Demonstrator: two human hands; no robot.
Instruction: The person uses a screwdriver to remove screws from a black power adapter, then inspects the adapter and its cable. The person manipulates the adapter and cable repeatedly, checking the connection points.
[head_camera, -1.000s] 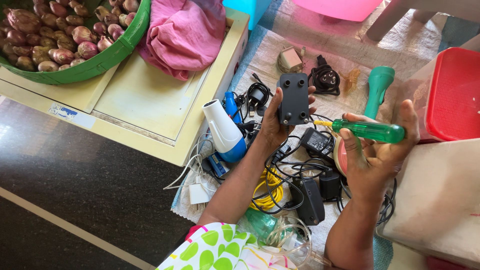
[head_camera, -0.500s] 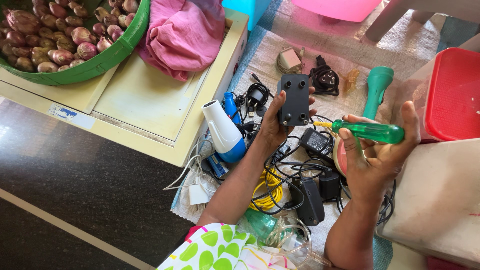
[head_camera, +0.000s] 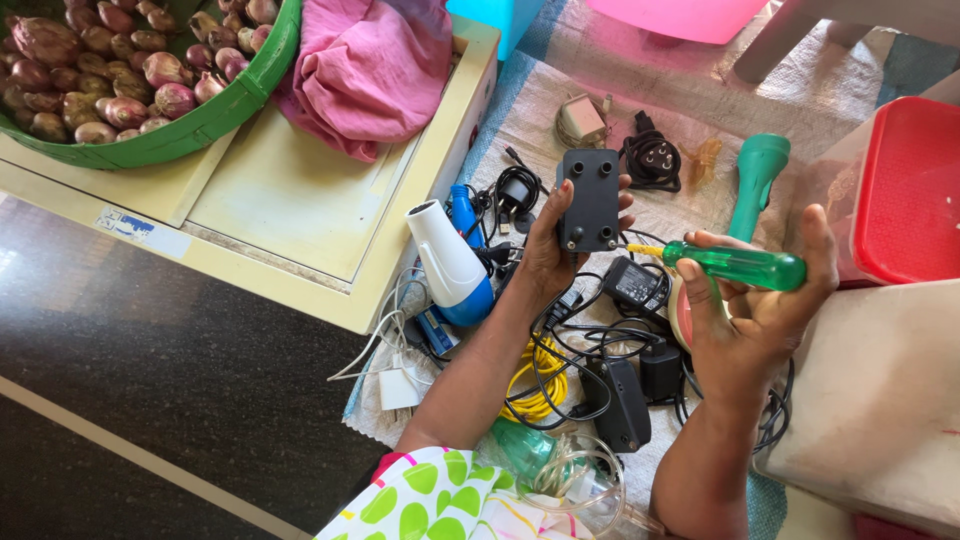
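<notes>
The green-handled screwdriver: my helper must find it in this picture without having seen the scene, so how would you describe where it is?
Start at the red-lidded box on the right edge. Just left of it, the right hand holds a screwdriver level above the tangle of cables. Its clear green handle and yellow collar set it apart from the opaque teal torch lying behind it.

- Black rectangular plastic adapter box (head_camera: 588, 200): matt, smooth.
- Translucent green plastic screwdriver handle (head_camera: 738, 266): glossy.
- White-and-blue plastic hair dryer (head_camera: 452, 264): smooth, slight sheen.
- Crumpled pink cloth (head_camera: 370, 70): soft, matt.
- Woven sack mat (head_camera: 690, 110): coarse.
</notes>
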